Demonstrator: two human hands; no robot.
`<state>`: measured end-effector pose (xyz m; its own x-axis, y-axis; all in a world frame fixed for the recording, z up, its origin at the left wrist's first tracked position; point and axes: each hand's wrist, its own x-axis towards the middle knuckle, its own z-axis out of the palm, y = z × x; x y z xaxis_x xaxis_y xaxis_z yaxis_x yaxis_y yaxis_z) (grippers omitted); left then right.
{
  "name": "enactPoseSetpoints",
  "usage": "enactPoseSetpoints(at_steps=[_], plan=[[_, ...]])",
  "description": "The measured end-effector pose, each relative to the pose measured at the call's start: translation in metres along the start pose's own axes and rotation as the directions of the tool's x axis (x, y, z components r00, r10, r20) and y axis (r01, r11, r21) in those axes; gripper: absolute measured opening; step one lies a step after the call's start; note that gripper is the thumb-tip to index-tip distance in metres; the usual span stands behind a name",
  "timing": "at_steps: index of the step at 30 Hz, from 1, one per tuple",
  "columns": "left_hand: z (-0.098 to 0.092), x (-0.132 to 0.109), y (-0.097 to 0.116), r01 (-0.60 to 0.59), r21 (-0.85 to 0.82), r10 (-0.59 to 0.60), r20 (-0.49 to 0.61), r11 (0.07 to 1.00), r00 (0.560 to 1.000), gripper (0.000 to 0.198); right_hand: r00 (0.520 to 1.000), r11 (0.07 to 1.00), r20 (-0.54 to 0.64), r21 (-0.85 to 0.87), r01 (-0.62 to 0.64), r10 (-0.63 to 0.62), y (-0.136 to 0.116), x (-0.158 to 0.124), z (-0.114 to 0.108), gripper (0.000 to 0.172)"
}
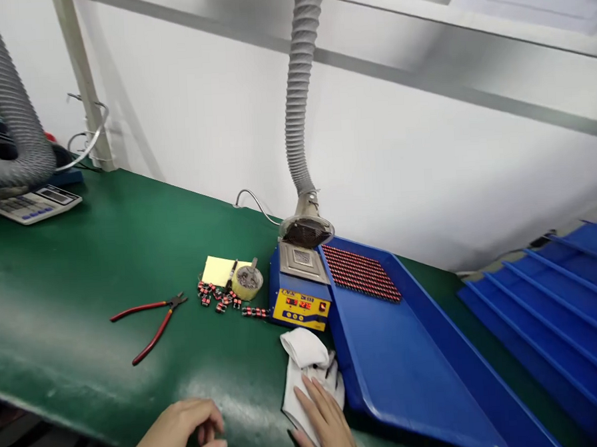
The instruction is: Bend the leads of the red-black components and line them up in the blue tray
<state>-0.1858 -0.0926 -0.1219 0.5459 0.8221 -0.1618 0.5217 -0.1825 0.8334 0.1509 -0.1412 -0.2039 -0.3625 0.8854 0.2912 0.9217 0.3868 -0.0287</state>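
Observation:
My right hand (329,422) rests with outstretched fingers on a pair of white gloves (305,350), which lie at the front of the green table beside a blue tray. My left hand (182,433) hovers at the table's front edge, fingers loosely curled and thumb apart, with nothing visible in it. Beyond it, red-handled cutting pliers (156,321) lie with their handles spread. Behind the gloves stands a blue and yellow solder pot (302,287) with a lit red display. Small red and black components (219,295) are scattered to its left.
A round tub (247,283) and a yellow paper pad (215,271) sit near the components. An extraction hose (299,103) hangs over the pot. The blue tray (405,358) holds rows of components (361,273). Stacked blue trays (558,310) stand right; a calculator (37,204) lies left.

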Motion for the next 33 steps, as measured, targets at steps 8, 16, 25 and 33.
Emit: enactPoseSetpoints(at_steps=[8, 16, 25, 33], plan=[[0.046, 0.018, -0.017, -0.059, 0.548, 0.114, -0.066, 0.835, 0.991, 0.032, 0.966, 0.948, 0.100, 0.191, -0.255, 0.240, -0.023, 0.013, -0.018, 0.043], [0.041, 0.014, -0.012, -0.103, 0.661, 0.198, -0.070, 0.743, 0.978, 0.029, 0.936, 0.907, 0.068, 0.231, -0.352, 0.346, -0.032, 0.016, -0.019, 0.039], [0.042, 0.012, -0.007, -0.034, 0.619, 0.152, -0.139, 0.784, 0.979, 0.025, 0.938, 0.915, 0.025, 0.214, -0.342, 0.344, -0.036, 0.013, -0.021, 0.035], [0.040, 0.013, -0.014, -0.074, 0.511, 0.182, -0.165, 0.856, 0.969, 0.024, 0.931, 0.915, 0.005, 0.178, -0.361, 0.366, -0.038, 0.014, -0.020, 0.035]])
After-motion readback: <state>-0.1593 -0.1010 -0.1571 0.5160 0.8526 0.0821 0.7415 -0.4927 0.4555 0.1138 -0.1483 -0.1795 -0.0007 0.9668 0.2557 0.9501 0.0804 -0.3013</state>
